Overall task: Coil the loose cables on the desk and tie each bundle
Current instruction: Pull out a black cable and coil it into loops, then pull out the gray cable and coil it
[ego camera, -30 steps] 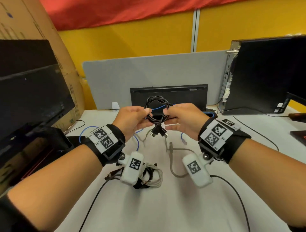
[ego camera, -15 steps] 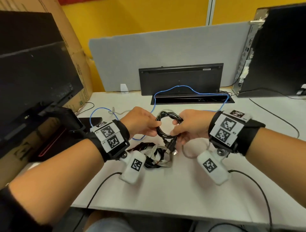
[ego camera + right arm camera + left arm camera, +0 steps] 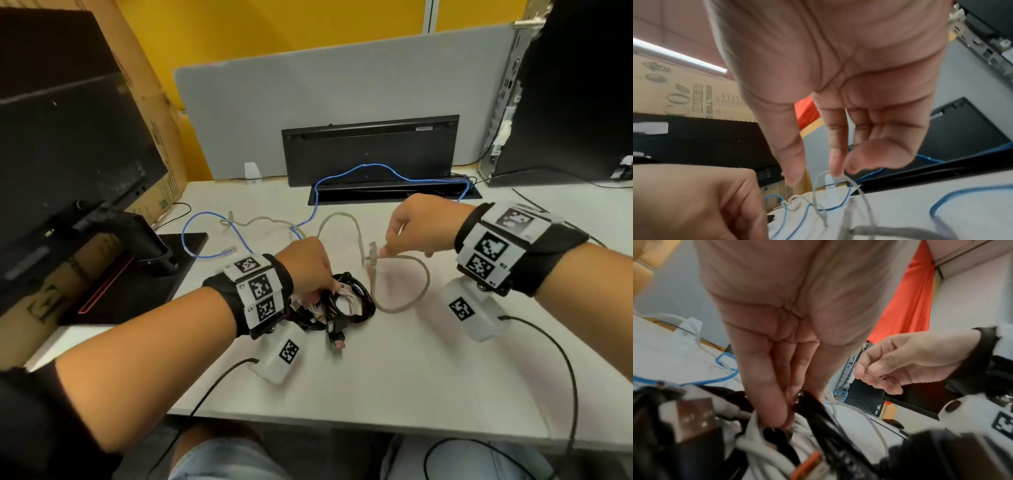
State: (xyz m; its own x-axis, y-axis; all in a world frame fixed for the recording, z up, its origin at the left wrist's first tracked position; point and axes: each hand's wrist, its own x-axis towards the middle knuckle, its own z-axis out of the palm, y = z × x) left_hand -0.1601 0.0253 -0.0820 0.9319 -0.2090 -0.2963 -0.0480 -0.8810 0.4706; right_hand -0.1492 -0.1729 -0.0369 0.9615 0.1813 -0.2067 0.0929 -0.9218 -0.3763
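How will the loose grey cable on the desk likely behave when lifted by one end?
The grey cable lies in slack curves, so it will probably droop and trail. Thin, so probably light. Its plug may snag the blue cable it crosses.

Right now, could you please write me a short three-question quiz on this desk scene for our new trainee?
1. True or false: the left hand rests on the coiled black cable bundle.
2. Which cable is the right hand reaching down to? A) blue cable B) grey cable C) black bundle
3. Fill in: both loose cables lie uncoiled on the white ____.

Key: 1 true; 2 B; 3 desk.
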